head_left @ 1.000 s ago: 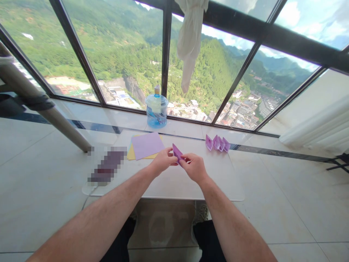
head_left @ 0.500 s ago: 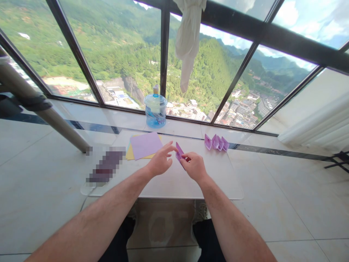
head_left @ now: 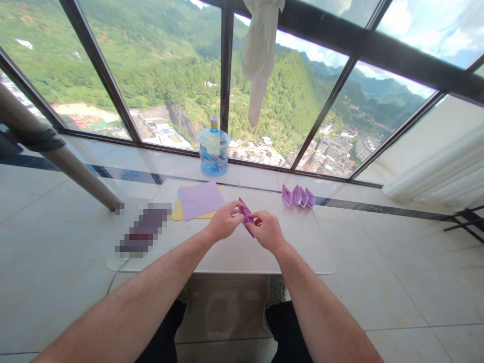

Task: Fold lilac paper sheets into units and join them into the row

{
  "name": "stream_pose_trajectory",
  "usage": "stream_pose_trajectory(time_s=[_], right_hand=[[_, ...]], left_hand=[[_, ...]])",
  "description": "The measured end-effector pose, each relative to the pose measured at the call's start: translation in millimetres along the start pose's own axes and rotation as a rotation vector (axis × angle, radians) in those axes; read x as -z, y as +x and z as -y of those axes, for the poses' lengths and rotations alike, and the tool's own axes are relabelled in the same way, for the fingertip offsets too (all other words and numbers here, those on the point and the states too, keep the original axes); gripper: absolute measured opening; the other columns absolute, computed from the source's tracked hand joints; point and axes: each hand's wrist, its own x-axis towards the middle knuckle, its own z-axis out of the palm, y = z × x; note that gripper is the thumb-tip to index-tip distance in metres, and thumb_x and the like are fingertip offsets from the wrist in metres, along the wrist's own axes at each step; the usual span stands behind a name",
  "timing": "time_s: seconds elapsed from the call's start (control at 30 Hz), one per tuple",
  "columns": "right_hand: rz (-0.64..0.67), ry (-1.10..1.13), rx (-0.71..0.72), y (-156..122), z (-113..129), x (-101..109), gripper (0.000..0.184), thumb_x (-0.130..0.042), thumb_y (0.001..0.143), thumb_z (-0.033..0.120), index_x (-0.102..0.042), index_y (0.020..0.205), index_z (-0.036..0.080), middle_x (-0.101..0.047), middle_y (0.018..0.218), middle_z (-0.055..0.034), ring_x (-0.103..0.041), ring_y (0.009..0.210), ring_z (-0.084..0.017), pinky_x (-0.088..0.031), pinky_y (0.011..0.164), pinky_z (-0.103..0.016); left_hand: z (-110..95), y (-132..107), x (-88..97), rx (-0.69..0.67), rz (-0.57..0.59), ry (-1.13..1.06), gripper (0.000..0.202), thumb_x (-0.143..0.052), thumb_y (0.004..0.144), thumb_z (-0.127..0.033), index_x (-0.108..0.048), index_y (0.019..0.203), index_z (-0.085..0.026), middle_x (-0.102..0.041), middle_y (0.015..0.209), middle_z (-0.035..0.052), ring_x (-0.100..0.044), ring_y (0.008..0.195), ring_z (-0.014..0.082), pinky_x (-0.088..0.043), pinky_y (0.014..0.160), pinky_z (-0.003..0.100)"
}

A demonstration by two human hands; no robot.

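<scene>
Between my hands, above the middle of the white table [head_left: 242, 257], is a small folded purple paper [head_left: 246, 216], tilted with its long side slanting down to the right. My left hand [head_left: 226, 221] pinches its upper left part with thumb and fingers. On the right side, my right hand [head_left: 266, 229] grips the same paper between thumb and forefinger. Part of the fold is hidden behind my fingers. Left of my hands lies a flat purple sheet [head_left: 201, 199] on top of a yellow sheet [head_left: 177, 210]. Several folded purple paper pieces [head_left: 298, 195] stand in a row at the table's far right.
A blue clear water jug [head_left: 214, 151] stands beyond the table by the window. A blurred-out dark object [head_left: 145, 229] lies at the table's left with a cable [head_left: 115, 277]. A thick slanting pole [head_left: 75, 166] comes down left of the table.
My left hand has moved from reaching at the folded paper with fingers spread to pinching it. The paper has shifted slightly left, and the whole view has shifted a little.
</scene>
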Motion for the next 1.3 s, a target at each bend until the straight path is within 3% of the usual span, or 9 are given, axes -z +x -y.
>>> stream_pose_trajectory(time_s=[0.1,0.27,0.43,0.67,0.8,0.87,0.93,1.03,1.3], right_hand=[[0.003,0.017,-0.013,-0.3,-1.4,-0.6,0.017,-0.071,0.076,0.022,-0.076,0.092,0.019,-0.075,0.087,-0.0048,-0.066,0.069,-0.015,-0.053,0.071,-0.027],[0.029,0.043,-0.066,-4.3,-0.7,4.6,0.019,-0.069,0.081,0.028,-0.076,0.098,0.021,-0.076,0.083,-0.0031,-0.066,0.063,-0.014,-0.053,0.067,-0.026],[0.052,-0.086,0.039,-13.8,-4.4,14.9,0.023,-0.073,0.082,0.031,-0.076,0.103,0.023,-0.076,0.095,-0.0038,-0.068,0.070,-0.015,-0.053,0.078,-0.028],[0.085,-0.375,0.061,-15.8,-14.9,21.3,0.020,-0.063,0.088,0.018,-0.076,0.101,0.024,-0.075,0.094,-0.0049,-0.069,0.085,-0.018,-0.050,0.083,-0.027],[0.032,-0.434,0.056,-8.0,-22.8,21.4,0.016,-0.059,0.091,0.019,-0.075,0.090,0.022,-0.075,0.089,-0.0053,-0.068,0.087,-0.019,-0.047,0.083,-0.027],[-0.021,-0.470,0.014,-0.4,-30.1,23.3,0.018,-0.057,0.092,0.019,-0.075,0.087,0.021,-0.075,0.087,-0.0063,-0.067,0.085,-0.018,-0.046,0.081,-0.027],[-0.078,-0.516,-0.043,9.4,-39.4,27.6,0.022,-0.053,0.094,0.018,-0.074,0.085,0.019,-0.074,0.087,-0.0075,-0.067,0.084,-0.018,-0.045,0.079,-0.027],[-0.107,-0.603,-0.116,24.3,-55.0,36.5,0.026,-0.050,0.095,0.018,-0.072,0.081,0.018,-0.072,0.084,-0.0094,-0.065,0.082,-0.019,-0.044,0.075,-0.028],[-0.136,-0.645,-0.212,44.7,-83.9,44.3,0.022,-0.053,0.092,0.013,-0.071,0.079,0.016,-0.070,0.087,-0.0159,-0.066,0.083,-0.023,-0.049,0.077,-0.035]], left_hand=[[-0.2,0.9,-1.5,0.028,0.005,-0.047,0.028,-0.055,0.078,-0.024,-0.065,0.104,-0.019,-0.075,0.097,0.0039,-0.071,0.091,0.0228,-0.054,0.087,0.036],[5.0,7.5,-6.2,0.048,-0.094,0.041,0.024,-0.057,0.077,-0.024,-0.065,0.099,-0.019,-0.072,0.111,0.0069,-0.069,0.096,0.0233,-0.052,0.091,0.036],[9.2,17.4,-8.6,0.128,-0.200,0.139,0.026,-0.059,0.076,-0.023,-0.065,0.101,-0.020,-0.073,0.110,0.0072,-0.069,0.092,0.0234,-0.050,0.096,0.039],[8.6,23.8,-16.0,0.120,-0.193,0.115,0.030,-0.060,0.074,-0.024,-0.065,0.103,-0.020,-0.074,0.110,0.0060,-0.071,0.092,0.0230,-0.052,0.094,0.037],[5.6,21.7,-17.5,0.153,-0.095,0.052,0.044,-0.058,0.076,-0.025,-0.065,0.120,-0.022,-0.075,0.108,0.0053,-0.071,0.102,0.0260,-0.053,0.096,0.038],[5.3,19.4,-17.9,0.124,-0.046,0.006,0.060,-0.057,0.075,-0.021,-0.059,0.135,-0.026,-0.069,0.129,0.0055,-0.067,0.115,0.0278,-0.053,0.097,0.037],[7.1,16.6,-18.6,0.085,-0.028,0.000,0.076,-0.057,0.072,-0.016,-0.050,0.146,-0.029,-0.051,0.152,0.0066,-0.061,0.126,0.0296,-0.054,0.097,0.036],[14.0,12.6,-19.0,0.076,0.003,0.070,0.083,-0.054,0.068,-0.011,-0.047,0.150,-0.027,-0.036,0.162,0.0088,-0.058,0.130,0.0292,-0.053,0.098,0.035],[35.5,7.1,-16.6,0.008,0.068,0.139,0.076,-0.052,0.066,-0.010,-0.060,0.139,-0.027,-0.064,0.139,0.0031,-0.063,0.121,0.0246,-0.050,0.104,0.034]])
